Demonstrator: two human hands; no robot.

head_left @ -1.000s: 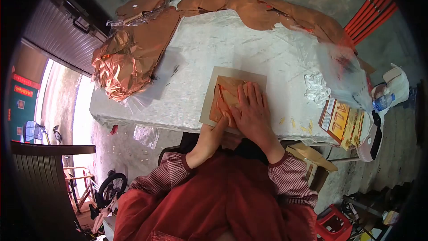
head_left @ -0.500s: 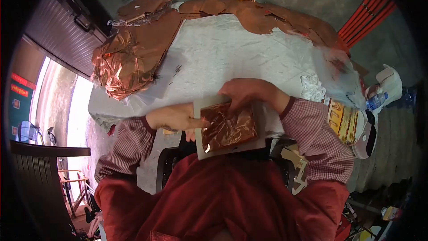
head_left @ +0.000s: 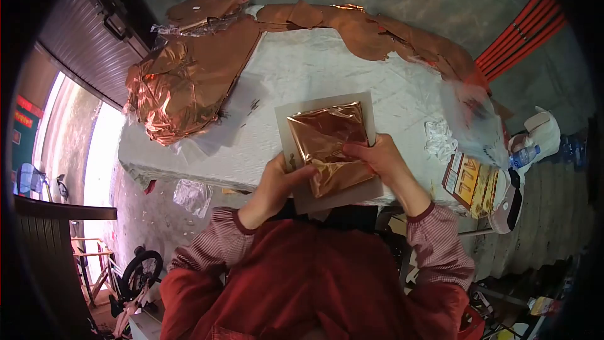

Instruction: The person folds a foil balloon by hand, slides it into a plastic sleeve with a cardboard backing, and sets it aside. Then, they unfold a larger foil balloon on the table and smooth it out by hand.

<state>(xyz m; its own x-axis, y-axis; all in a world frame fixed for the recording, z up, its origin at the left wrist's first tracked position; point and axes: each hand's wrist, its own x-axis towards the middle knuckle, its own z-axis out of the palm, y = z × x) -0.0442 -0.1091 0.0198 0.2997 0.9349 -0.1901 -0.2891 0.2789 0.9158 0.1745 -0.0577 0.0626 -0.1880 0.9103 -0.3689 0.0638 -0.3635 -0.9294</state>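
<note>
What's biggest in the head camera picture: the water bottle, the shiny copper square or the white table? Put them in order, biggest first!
1. White table
2. Shiny copper square
3. Water bottle

L hand (head_left: 281, 182) – thumb angled inward | R hand (head_left: 379, 156) – thumb pointing left | forearms converging

Foil piece (head_left: 333, 135) on backing sheet (head_left: 289, 141), table's (head_left: 308, 63) near edge; sheet pile (head_left: 182, 97) left, box (head_left: 467, 179) right.

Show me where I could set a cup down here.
The white tabletop looks bare beyond the foil-topped card, between the crumpled foil and the white bundle. Crowded: the far edge under brown sheets, the right end by the yellow box.
</note>
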